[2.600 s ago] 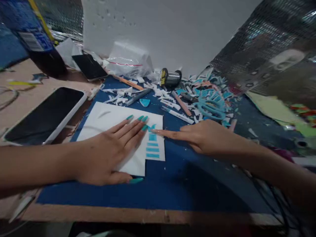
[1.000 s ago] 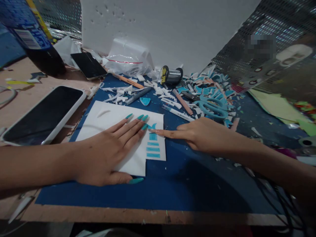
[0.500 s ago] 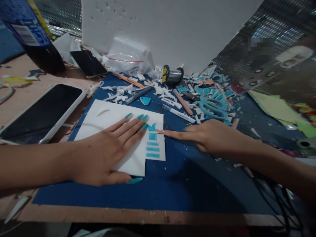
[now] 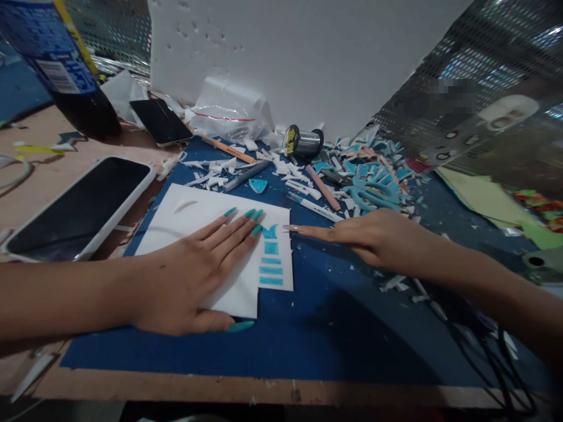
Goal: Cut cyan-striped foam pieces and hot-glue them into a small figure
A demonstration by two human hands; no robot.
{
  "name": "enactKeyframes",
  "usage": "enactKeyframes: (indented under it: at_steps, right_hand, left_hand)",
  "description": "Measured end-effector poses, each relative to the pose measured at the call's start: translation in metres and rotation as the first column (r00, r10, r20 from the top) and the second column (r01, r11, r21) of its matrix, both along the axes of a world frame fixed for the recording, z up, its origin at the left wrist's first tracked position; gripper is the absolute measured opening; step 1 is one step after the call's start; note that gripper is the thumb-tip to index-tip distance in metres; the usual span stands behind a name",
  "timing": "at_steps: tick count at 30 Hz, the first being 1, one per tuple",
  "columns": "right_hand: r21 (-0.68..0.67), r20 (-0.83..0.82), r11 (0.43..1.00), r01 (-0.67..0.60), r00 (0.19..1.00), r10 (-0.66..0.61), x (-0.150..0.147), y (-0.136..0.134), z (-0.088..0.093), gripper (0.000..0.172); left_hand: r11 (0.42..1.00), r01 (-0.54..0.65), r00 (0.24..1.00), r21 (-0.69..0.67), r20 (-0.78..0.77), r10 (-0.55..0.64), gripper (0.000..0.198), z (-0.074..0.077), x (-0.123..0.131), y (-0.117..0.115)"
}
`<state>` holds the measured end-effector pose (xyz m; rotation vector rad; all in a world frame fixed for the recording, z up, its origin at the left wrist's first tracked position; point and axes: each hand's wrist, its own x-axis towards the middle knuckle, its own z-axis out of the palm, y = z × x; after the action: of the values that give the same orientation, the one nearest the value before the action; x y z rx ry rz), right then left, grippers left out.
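Note:
My left hand lies flat with fingers stretched out on a white sheet that rests on a blue mat. Several small teal strips are stuck in a column on the sheet's right part, just beyond my left fingertips. My right hand lies on the mat with its forefinger stretched out, the tip touching the sheet's right edge beside the top teal piece; the other fingers are curled under and hold nothing I can see.
White and teal scraps, teal scissors, pens, a pencil and a wire spool lie behind the sheet. Two phones lie at the left, a dark bottle stands at the far left, and a white board is behind.
My right forefinger has drawn back slightly to the right, from over the teal strips to the sheet's edge. My left hand has stayed flat on the sheet.

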<state>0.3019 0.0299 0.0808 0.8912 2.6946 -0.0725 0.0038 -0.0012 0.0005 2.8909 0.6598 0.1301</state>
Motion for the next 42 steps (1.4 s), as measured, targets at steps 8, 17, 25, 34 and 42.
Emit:
enactKeyframes:
  at_steps: [8, 17, 25, 34, 42]
  right_hand:
    - [-0.035, 0.072, 0.99, -0.134, 0.988, 0.136, -0.022, 0.012, -0.009, 0.075]
    - [-0.076, 0.062, 0.99, -0.121, 0.99, 0.125, -0.024, 0.013, -0.006, 0.071]
    - [-0.065, 0.069, 0.99, -0.128, 0.989, 0.132, -0.026, 0.014, -0.005, 0.071]
    - [-0.057, 0.08, 0.983, -0.177, 0.98, 0.181, -0.026, 0.016, -0.002, 0.074]
    - [0.003, 0.238, 0.983, -0.185, 0.955, 0.179, -0.039, 0.013, 0.008, 0.08]
  left_hand:
    - [0.999, 0.026, 1.0, 0.028, 0.007, -0.026, 0.092, -0.001, -0.002, 0.0]
    - [1.0, -0.002, 1.0, 0.02, 0.019, 0.001, 0.094, 0.001, 0.0, -0.001]
    - [1.0, 0.009, 1.0, 0.019, -0.007, -0.009, 0.094, 0.0, 0.0, 0.0]
    - [1.0, 0.01, 1.0, 0.004, -0.008, -0.01, 0.095, 0.002, 0.001, 0.0]
    - [0.999, 0.033, 0.999, 0.012, -0.01, -0.033, 0.093, 0.002, 0.001, 0.001]
